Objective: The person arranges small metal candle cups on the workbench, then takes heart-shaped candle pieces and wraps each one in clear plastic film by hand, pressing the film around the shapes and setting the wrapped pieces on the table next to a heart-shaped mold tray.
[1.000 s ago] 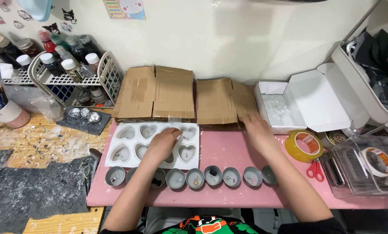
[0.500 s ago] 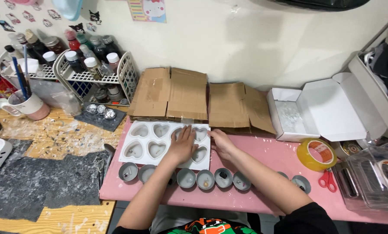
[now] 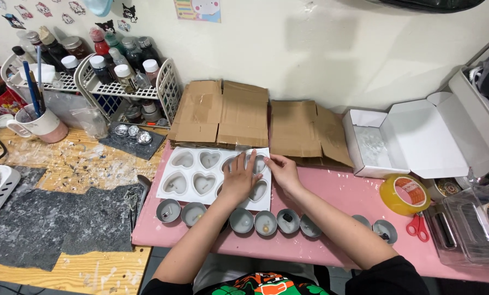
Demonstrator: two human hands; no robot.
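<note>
— Cardboard (image 3: pixel 239 114) flaps lie behind the white heart mould (image 3: pixel 192 175) on the pink table (image 3: pixel 332 188); tape roll (image 3: pixel 404 194) sits well right.

— Left hand (image 3: pixel 239 177) lies flat, fingers spread, on it; right hand (image 3: pixel 281 170) pinches its edge. Small grey cups (image 3: pixel 168 210) line the front, some holding bits.

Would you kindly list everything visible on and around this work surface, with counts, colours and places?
Heart mould tray: one, white, on the pink table.
Small round cups: about nine, grey, along the table's front edge.
Cardboard pieces: several, brown, flattened by the wall.
Open box: one, white, right.
Tape roll: one, yellow, right.
Scissors: one, red-handled, beside the tape.
Clear container: one, far right.
Bottle rack: one, white, left, holding bottles.
Mug: one, pink, with brushes.
Left hand: flat on the mould.
Right hand: on the mould's right edge.
</note>
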